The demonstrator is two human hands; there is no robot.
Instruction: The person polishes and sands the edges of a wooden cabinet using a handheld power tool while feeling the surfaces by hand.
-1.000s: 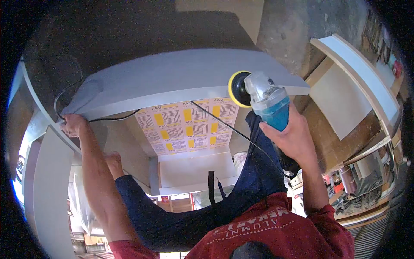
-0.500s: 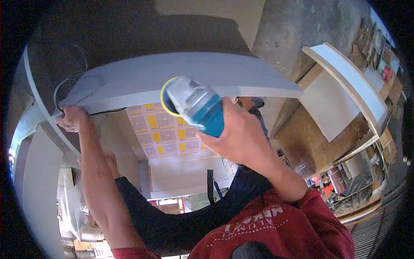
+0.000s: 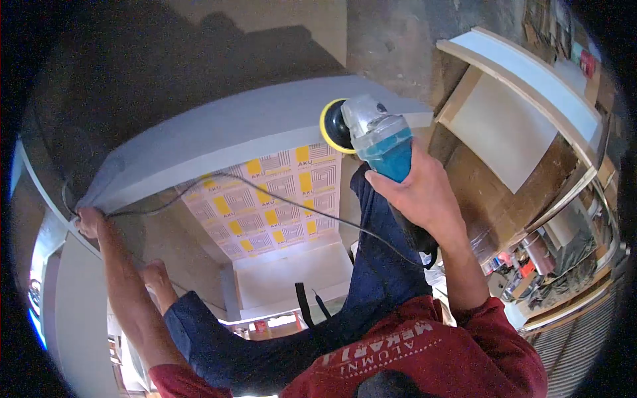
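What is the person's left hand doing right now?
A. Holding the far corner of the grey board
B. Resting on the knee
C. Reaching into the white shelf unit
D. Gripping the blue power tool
A. The left hand grips the corner of the grey board, with the black cord running past it, while the right hand holds the blue sander against the board's other end.

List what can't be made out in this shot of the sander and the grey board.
Head view only:
- Sander: the yellow pad's working face points away, so contact with the grey board is unclear.
- Left hand: fingers at the board's corner, partly hidden by its edge; grip unclear.
- Cord: its end runs behind the right hand.
- Shelf clutter at right: too small and blurred.
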